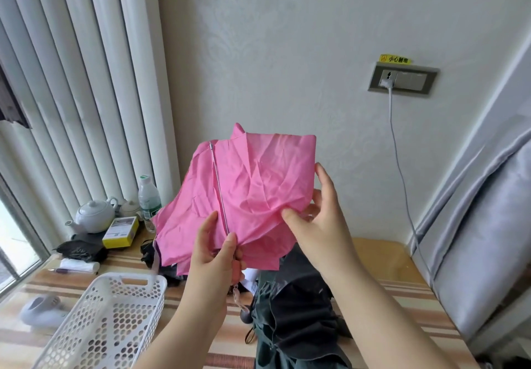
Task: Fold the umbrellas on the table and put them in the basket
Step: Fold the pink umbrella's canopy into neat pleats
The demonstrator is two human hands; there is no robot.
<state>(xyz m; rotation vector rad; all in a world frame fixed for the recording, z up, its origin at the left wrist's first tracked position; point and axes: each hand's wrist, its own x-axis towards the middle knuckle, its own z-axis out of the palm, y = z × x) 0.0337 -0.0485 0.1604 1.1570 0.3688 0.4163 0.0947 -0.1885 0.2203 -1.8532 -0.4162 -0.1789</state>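
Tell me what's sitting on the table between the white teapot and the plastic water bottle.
In the head view, a second, smaller white pot sits between the white teapot and the water bottle, at the back of the table. A yellow box lies just in front of that gap.

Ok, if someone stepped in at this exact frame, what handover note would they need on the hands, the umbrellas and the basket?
Left hand: grips the pink umbrella low down, where the canopy gathers at the shaft, holding it up above the table.
Right hand: pinches a fold of the pink canopy, smoothing the panels.
Dark green umbrella: lies loose and unfolded on the table, just right of the white basket. More dark fabric lies behind the pink one; I cannot tell what it is.
Done: nothing shows in the basket.
Left: finish folding the pink umbrella, put it in the basket, then fold and put away the dark one.
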